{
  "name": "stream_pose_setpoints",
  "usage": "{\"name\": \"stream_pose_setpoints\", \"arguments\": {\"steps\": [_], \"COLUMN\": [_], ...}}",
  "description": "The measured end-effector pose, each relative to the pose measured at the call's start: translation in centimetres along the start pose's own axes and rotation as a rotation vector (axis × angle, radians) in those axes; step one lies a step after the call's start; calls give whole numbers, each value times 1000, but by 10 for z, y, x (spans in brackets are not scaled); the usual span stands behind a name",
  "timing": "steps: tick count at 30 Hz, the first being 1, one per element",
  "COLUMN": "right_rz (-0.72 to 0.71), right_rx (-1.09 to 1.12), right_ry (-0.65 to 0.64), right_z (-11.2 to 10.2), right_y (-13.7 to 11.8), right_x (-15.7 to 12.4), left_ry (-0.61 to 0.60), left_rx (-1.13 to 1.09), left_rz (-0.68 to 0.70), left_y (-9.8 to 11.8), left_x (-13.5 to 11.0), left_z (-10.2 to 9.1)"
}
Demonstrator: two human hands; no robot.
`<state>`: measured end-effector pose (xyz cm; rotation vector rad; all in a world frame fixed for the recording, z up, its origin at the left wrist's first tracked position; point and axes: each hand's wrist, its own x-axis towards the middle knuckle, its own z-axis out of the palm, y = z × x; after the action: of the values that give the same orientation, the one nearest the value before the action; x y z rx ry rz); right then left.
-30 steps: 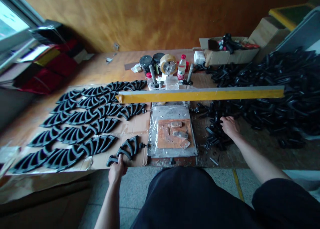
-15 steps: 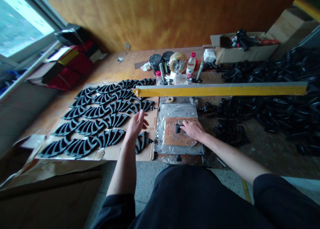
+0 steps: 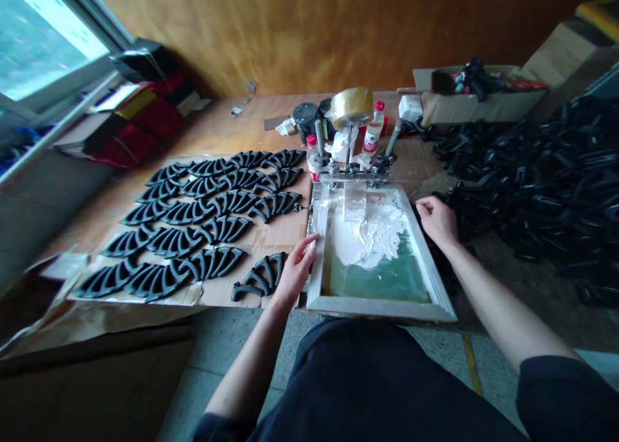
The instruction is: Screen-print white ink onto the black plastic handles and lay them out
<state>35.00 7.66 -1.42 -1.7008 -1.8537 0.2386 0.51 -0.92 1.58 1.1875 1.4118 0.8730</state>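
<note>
The screen-printing frame lies flat, long axis 12-to-6. The left hand rests its grip spread on the 9 o'clock rail, and the right hand curls its grip over the 3 o'clock rail (squeegee toward 12).

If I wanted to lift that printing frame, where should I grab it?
Probably the frame is best taken by its bare side rails, coming in from the outer edges, where the left hand and right hand rest. It looks clamped at the far end, so the near part would swing up. Keep off the mesh: white ink is spread across it.
</note>
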Motion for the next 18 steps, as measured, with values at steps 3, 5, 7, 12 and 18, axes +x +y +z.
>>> {"name": "stream_pose_setpoints", "arguments": {"steps": [3, 5, 7, 12, 18], "right_rz": [-83, -212, -270, -484, -793], "right_rx": [-47, -99, -138, -138, -43], "right_ry": [72, -7, -162, -399, -578], "right_z": [12, 29, 46, 51, 26], "right_y": [-37, -72, -99, -107, -91], "right_x": [24, 32, 30, -18, -38], "left_ry": [23, 67, 88, 89, 91], "left_rx": [73, 156, 203, 202, 167], "left_rz": [-83, -115, -131, -144, -156], "left_y": [-41, -56, -62, -65, -67], "left_x": [4, 11, 16, 20, 20], "left_z": [9, 14, 16, 14, 14]}}
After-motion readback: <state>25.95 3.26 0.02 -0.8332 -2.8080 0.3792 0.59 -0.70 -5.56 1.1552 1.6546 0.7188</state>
